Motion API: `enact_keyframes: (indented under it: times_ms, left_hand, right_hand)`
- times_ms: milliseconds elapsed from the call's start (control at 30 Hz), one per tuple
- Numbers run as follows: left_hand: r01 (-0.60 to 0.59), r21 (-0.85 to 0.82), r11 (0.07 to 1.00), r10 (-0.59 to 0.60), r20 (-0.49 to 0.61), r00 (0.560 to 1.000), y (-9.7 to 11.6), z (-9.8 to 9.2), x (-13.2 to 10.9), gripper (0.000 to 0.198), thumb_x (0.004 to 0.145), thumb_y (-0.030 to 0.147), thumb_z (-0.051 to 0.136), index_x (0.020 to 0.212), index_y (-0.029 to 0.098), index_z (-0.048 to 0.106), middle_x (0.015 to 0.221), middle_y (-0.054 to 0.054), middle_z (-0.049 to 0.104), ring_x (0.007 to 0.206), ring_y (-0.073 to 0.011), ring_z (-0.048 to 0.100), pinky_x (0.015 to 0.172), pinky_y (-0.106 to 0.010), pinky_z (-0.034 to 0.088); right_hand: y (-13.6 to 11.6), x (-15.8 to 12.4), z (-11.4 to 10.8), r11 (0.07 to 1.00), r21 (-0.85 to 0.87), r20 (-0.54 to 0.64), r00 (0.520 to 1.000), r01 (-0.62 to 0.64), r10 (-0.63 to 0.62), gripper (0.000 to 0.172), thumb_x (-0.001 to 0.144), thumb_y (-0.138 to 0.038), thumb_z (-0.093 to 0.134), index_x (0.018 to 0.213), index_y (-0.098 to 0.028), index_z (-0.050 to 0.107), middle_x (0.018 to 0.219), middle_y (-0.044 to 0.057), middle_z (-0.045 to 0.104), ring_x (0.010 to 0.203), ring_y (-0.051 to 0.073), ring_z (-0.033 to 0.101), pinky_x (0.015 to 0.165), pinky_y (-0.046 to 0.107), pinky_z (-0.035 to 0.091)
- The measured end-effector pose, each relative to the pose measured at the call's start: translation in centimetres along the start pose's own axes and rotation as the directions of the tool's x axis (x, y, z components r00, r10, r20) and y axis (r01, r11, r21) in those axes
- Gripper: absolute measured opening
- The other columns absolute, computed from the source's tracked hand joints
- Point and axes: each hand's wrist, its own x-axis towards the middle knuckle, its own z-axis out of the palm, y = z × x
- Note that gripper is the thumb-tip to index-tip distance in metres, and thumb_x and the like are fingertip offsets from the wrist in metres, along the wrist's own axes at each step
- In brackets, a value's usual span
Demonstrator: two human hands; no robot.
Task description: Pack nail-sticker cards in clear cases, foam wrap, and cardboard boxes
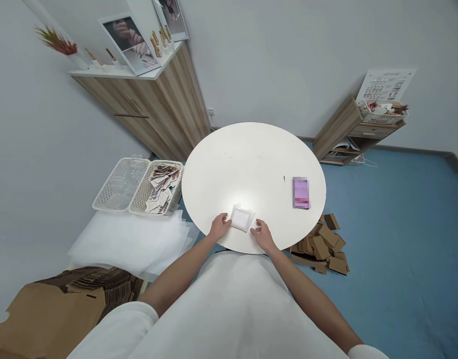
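A: What are the hands over?
B: A white, rounded surface [251, 154]. The left hand [219, 227] is half curled, its thumb at the left side of a white packet [241, 218]; I can't tell whether it grips. The right hand [264, 236] is loosely curled, thumb and fingers parted, just beside the packet's other side. So the packet lies between them.
A: And the room?
B: Well ahead and left of the hands, a wooden cabinet [180, 89] stands by a pale wall [281, 65]; ahead and right, a small shelf [333, 127]. Out to the left are a basket [141, 195] of cards, white sheets [127, 239] and a cardboard stack [64, 304].
A: Where are the edges?
B: The near one runs just behind the hands; the forearms [187, 264] cross it. The surface stretches farthest ahead of them. Rightward, a blurred purple rectangle [301, 192] sits near the edge. Past that, brown boxes [320, 244] lie on blue floor [400, 224], which spreads wide on that side.
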Motion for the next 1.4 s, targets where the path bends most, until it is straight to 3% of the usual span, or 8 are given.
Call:
enact_keyframes:
  times_ms: [133, 333, 633, 833, 1067, 1233, 1400]
  left_hand:
    - [-0.003, -0.065, 0.998, 0.001, -0.036, 0.999, 0.4, 0.7, -1.1, 0.037, 0.076, 0.03, 0.052, 0.111, 0.018, 0.05, 0.105, -0.009, 0.057, 0.086, -0.0165, 0.058, 0.078, -0.032, 0.046]
    - [0.025, -0.109, 0.994, -0.035, -0.094, 0.995, 1.3, 1.8, -2.8, 0.037, 0.077, 0.025, 0.051, 0.113, 0.018, 0.05, 0.112, -0.01, 0.055, 0.095, -0.0181, 0.055, 0.078, -0.031, 0.047]
    - [0.077, -0.198, 0.977, -0.102, -0.12, 0.988, 1.0, 1.2, -2.4, 0.038, 0.076, 0.023, 0.052, 0.114, 0.018, 0.05, 0.11, -0.008, 0.056, 0.098, -0.018, 0.054, 0.082, -0.032, 0.047]
    - [0.103, -0.284, 0.953, -0.159, -0.182, 0.97, -0.6, -1.7, -0.5, 0.037, 0.077, 0.025, 0.051, 0.114, 0.018, 0.048, 0.118, -0.009, 0.052, 0.106, -0.0191, 0.051, 0.086, -0.034, 0.045]
    - [0.091, -0.278, 0.956, -0.161, -0.241, 0.957, -3.9, -7.1, 3.3, 0.041, 0.076, 0.027, 0.052, 0.115, 0.019, 0.047, 0.12, -0.009, 0.051, 0.111, -0.0216, 0.047, 0.089, -0.037, 0.041]
    - [0.064, -0.326, 0.943, -0.143, -0.224, 0.964, -5.4, -10.7, 6.5, 0.045, 0.075, 0.028, 0.053, 0.119, 0.02, 0.045, 0.124, -0.008, 0.047, 0.113, -0.0215, 0.045, 0.088, -0.035, 0.042]
    - [0.023, -0.363, 0.931, -0.111, -0.221, 0.969, -5.9, -12.6, 8.7, 0.048, 0.075, 0.027, 0.052, 0.122, 0.02, 0.042, 0.128, -0.009, 0.043, 0.115, -0.022, 0.043, 0.088, -0.035, 0.042]
  right_hand:
    - [-0.4, -0.6, 0.1, 0.991, 0.106, 0.144, 0.988, -0.076, 0.06, 0.064, 0.071, -0.041, 0.053, 0.127, -0.02, 0.03, 0.131, 0.012, 0.037, 0.106, 0.021, 0.05, 0.084, 0.033, 0.045]
    - [-1.2, -1.0, 0.9, 0.982, 0.166, 0.29, 0.956, -0.091, 0.039, 0.071, 0.07, -0.041, 0.055, 0.132, -0.024, 0.025, 0.135, 0.009, 0.033, 0.116, 0.022, 0.044, 0.084, 0.033, 0.045]
    - [-2.5, 1.0, 2.7, 0.982, 0.177, 0.308, 0.951, -0.07, 0.012, 0.068, 0.07, -0.032, 0.054, 0.131, -0.023, 0.026, 0.134, 0.009, 0.035, 0.116, 0.02, 0.043, 0.091, 0.035, 0.041]
    - [-6.1, 3.5, 5.3, 0.986, 0.152, 0.352, 0.936, -0.065, 0.008, 0.068, 0.07, -0.033, 0.055, 0.131, -0.023, 0.027, 0.135, 0.007, 0.035, 0.12, 0.019, 0.039, 0.094, 0.034, 0.039]
    - [-11.3, 7.8, 10.7, 0.991, 0.123, 0.38, 0.925, -0.046, -0.004, 0.065, 0.071, -0.035, 0.054, 0.131, -0.024, 0.029, 0.134, 0.006, 0.037, 0.119, 0.02, 0.04, 0.091, 0.034, 0.041]
    - [-14.8, 10.4, 14.0, 0.974, 0.206, 0.342, 0.939, -0.096, 0.02, 0.067, 0.068, -0.034, 0.058, 0.13, -0.024, 0.032, 0.133, 0.005, 0.039, 0.118, 0.02, 0.04, 0.094, 0.034, 0.037]
    - [-16.9, 11.9, 15.8, 0.955, 0.275, 0.315, 0.949, -0.115, 0.024, 0.067, 0.067, -0.033, 0.059, 0.129, -0.025, 0.034, 0.133, 0.004, 0.038, 0.118, 0.02, 0.04, 0.096, 0.035, 0.036]
